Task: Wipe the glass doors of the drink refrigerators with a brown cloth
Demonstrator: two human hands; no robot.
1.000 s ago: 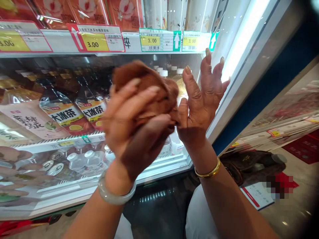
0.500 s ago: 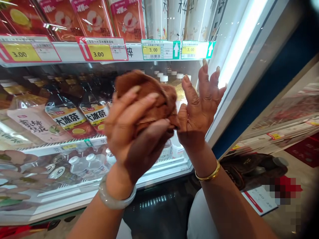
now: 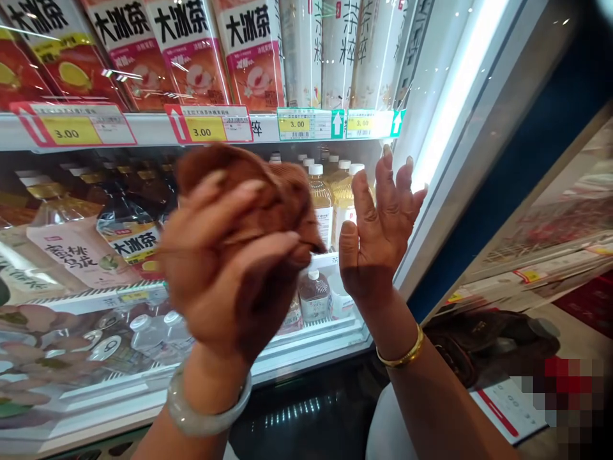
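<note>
My left hand [image 3: 225, 268] is closed around a bunched brown cloth [image 3: 268, 182], held up in front of a drinks cooler. A pale bangle sits on that wrist. My right hand [image 3: 378, 230] is raised beside it with fingers stretched up and apart, holding nothing. There is a small gap between its thumb and the cloth. A gold bangle circles the right wrist. Behind both hands stand yellow tea bottles with white caps [image 3: 320, 198] on the middle shelf.
The cooler holds rows of bottled tea, with 3.00 price tags [image 3: 208, 124] along the upper shelf rail. A lit white door frame [image 3: 450, 102] runs up the right side. A dark brown bag [image 3: 488, 332] lies on the floor at right.
My left hand with the cloth has shifted left and away from the right hand, which let go of the cloth's edge. The view has tilted upward, showing more of the top shelf.
</note>
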